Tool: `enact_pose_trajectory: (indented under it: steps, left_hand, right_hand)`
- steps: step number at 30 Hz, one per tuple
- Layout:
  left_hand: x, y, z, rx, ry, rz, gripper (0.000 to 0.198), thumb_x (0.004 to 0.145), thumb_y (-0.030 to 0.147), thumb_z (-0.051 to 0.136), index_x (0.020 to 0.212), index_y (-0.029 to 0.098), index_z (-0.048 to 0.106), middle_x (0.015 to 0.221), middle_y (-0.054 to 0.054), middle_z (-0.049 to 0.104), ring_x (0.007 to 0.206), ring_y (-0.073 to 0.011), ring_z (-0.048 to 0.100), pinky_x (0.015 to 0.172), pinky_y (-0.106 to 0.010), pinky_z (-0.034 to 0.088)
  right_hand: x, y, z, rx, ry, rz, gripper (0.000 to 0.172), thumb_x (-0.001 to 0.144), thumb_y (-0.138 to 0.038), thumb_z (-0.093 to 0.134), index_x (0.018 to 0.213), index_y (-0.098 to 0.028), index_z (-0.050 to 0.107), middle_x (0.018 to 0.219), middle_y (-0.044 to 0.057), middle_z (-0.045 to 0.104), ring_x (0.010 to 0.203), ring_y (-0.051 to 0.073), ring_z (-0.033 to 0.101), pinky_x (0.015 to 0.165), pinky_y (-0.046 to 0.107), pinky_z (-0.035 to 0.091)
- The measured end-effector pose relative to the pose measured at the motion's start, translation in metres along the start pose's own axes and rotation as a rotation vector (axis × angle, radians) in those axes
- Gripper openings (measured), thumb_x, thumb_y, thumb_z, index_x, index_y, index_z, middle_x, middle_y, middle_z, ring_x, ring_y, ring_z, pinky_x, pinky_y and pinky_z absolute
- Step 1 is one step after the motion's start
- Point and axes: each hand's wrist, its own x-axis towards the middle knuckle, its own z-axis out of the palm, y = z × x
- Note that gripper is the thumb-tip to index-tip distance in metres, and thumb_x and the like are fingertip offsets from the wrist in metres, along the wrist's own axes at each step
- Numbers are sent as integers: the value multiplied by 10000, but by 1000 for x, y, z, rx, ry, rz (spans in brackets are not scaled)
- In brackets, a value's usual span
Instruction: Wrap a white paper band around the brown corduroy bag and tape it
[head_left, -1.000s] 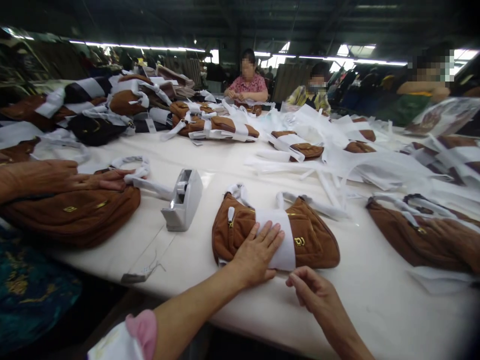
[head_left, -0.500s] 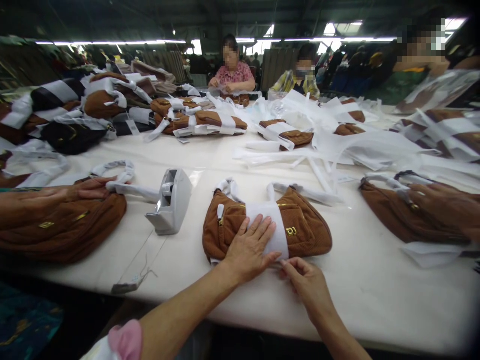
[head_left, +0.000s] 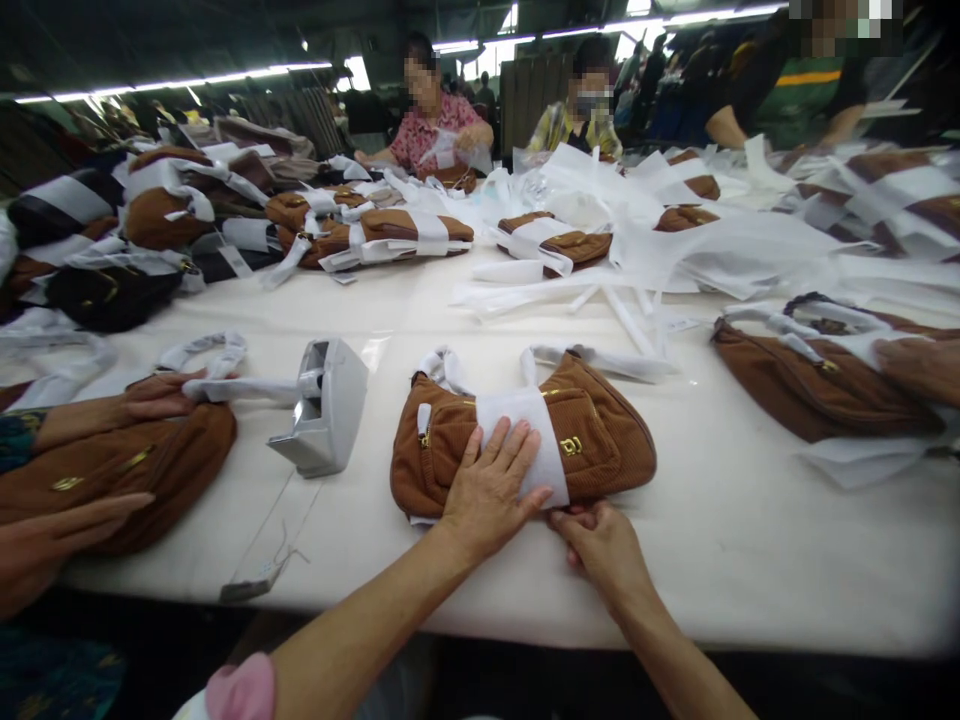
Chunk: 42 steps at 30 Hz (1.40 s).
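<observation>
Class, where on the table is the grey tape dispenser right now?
In the head view, the tape dispenser stands left of centre on the white table, between the wrapped brown bag and a co-worker's bag.

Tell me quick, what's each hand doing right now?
Left hand: open, pressed flat on the white band around the brown bag.
Right hand: fingers at the band's lower edge; grip cannot be told.

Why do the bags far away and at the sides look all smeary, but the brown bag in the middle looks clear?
In the head view, the brown bag under the left hand and right hand is sharp; the wrapped bags at the right edge are streaked with blur, the corners go dark, and the ceiling lights glare white.
</observation>
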Motion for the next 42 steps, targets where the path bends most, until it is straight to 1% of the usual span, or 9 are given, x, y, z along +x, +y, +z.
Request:
enact_pose_trajectory:
  steps: [7, 13, 17, 21, 24, 28, 33, 39, 42]
  left_hand:
    - [3, -4, -1, -32, -18, 14, 567, 882, 514, 322, 1355, 201, 295, 1425, -28, 290, 1323, -237, 214, 1076, -471, 190]
    - [2, -4, -3, -28, -16, 17, 559, 879, 506, 346, 1347, 203, 311, 1426, -45, 287, 1324, -243, 213, 1068, -460, 211]
    - [2, -1, -2, -3, -6, 24, 562, 883, 497, 340, 1354, 195, 294, 1422, -53, 297, 1324, -246, 212, 1068, -462, 207]
    - [-7, -7, -8, 16, -11, 70, 586, 869, 445, 394, 1358, 144, 276, 1435, -90, 256, 1340, -243, 164, 1079, -447, 199]
    - [-29, -18, -11, -18, 6, 170, 633, 814, 445, 497, 1326, 115, 325, 1407, -108, 316, 1333, -225, 194, 1085, -405, 216]
    - [-59, -27, -1, -7, 249, 125, 354, 831, 345, 518, 1136, 164, 524, 1230, -71, 539, 1232, -188, 394, 1048, -372, 298]
    - [-66, -25, 10, -7, 377, 93, 350, 802, 410, 555, 1069, 184, 562, 1040, -56, 622, 1086, -186, 514, 996, -365, 370]
    - [-67, -27, 10, 27, 418, 139, 297, 805, 249, 581, 1088, 172, 543, 855, -14, 599, 887, -137, 550, 1001, -393, 370]
    - [-72, -31, 11, 44, 409, 167, 321, 805, 157, 568, 1124, 167, 537, 871, -8, 602, 875, -127, 539, 994, -408, 350]
  right_hand:
    - [5, -2, 6, -481, 210, -223, 189, 743, -322, 581, 659, -192, 473, 639, 85, 628, 604, 223, 597, 537, 285, 351]
    - [-10, 2, -3, -792, 351, -325, 149, 822, -299, 496, 747, -180, 546, 577, 60, 586, 505, 200, 545, 482, 278, 279]
    - [-21, 0, -12, -825, 458, -853, 152, 864, -201, 438, 850, -181, 588, 838, 83, 652, 787, 210, 607, 725, 346, 430]
    - [-7, 3, -7, -866, 375, -1292, 404, 844, -72, 412, 1243, -121, 444, 1274, 127, 487, 1215, 245, 395, 1020, 455, 282]
    - [9, 12, -3, -897, 347, -1317, 470, 844, -62, 417, 1309, -120, 381, 1316, 124, 441, 1252, 251, 342, 1029, 457, 282]
    - [17, 20, -3, -864, 377, -1347, 496, 846, -74, 447, 1328, -163, 371, 1304, 106, 459, 1233, 238, 374, 1026, 437, 296]
    - [14, 15, -6, -828, 364, -1357, 537, 840, -79, 495, 1342, -206, 354, 1279, 92, 491, 1190, 242, 428, 982, 417, 349]
    - [20, 15, -46, -820, 401, -1417, 626, 782, -106, 611, 1345, -205, 356, 1212, 129, 527, 1120, 271, 484, 961, 464, 377]
    - [34, 22, -69, -844, 281, -1446, 600, 793, -51, 570, 1334, -223, 377, 1111, 101, 585, 1079, 254, 506, 945, 465, 394]
